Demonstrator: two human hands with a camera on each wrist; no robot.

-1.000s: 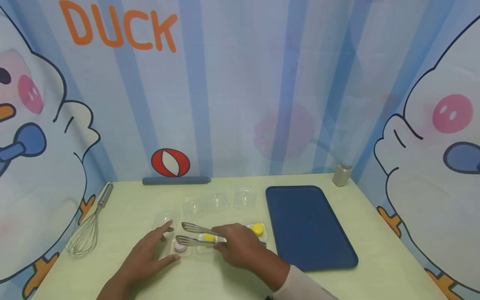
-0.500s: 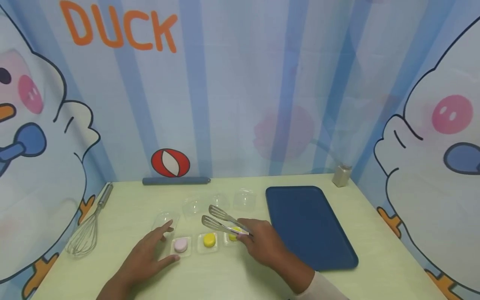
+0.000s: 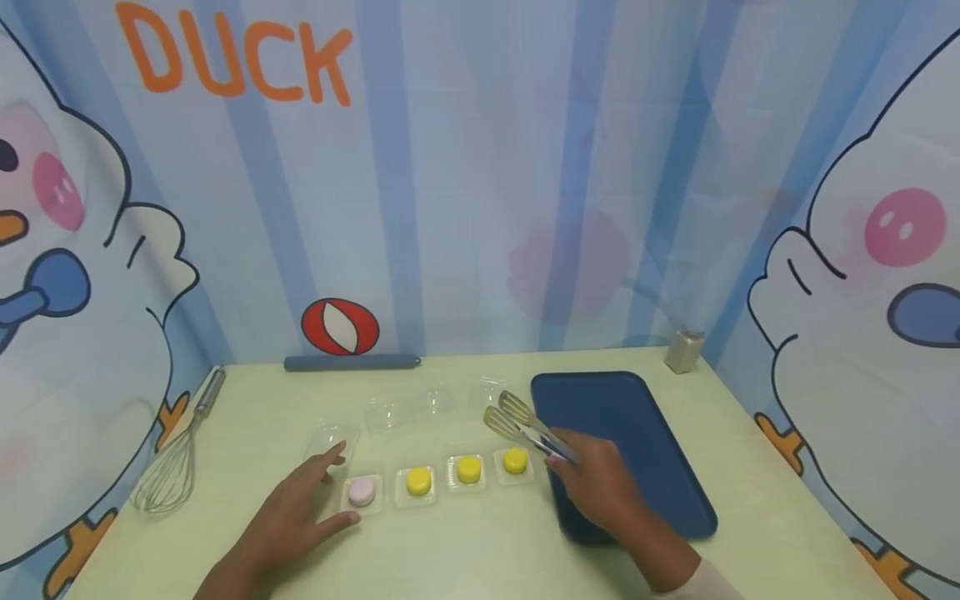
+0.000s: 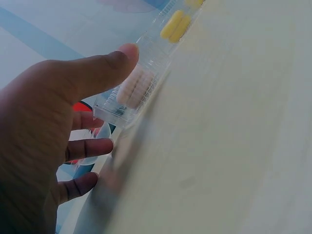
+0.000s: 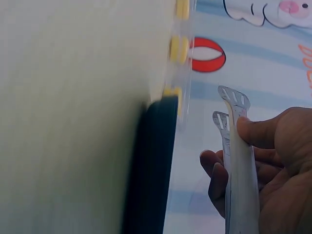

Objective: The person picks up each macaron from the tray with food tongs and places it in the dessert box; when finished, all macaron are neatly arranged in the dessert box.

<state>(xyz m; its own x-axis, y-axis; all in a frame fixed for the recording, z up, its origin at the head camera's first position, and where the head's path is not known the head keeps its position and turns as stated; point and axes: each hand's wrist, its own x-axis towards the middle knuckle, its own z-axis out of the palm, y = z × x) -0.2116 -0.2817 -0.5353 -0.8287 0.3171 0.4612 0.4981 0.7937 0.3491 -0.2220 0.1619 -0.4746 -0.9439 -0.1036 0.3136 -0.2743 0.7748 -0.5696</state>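
Four macarons (image 3: pixel 468 469) in boxes (image 3: pixel 415 501); lids (image 3: pixel 388 414) off, likely left to fit. Right hand (image 3: pixel 600 482) grips tongs (image 5: pixel 242 170); left hand (image 3: pixel 288 517) spread.

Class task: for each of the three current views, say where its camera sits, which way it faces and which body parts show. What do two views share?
Head: on the head, facing forward and down over the table; left hand, right hand and right sleeve show.
Left wrist: on that wrist, tilted, facing the pink macaron; only the left hand shows.
Right wrist: on that wrist, facing the tongs; only the right hand shows.
Shared: head and right wrist both show the tongs.
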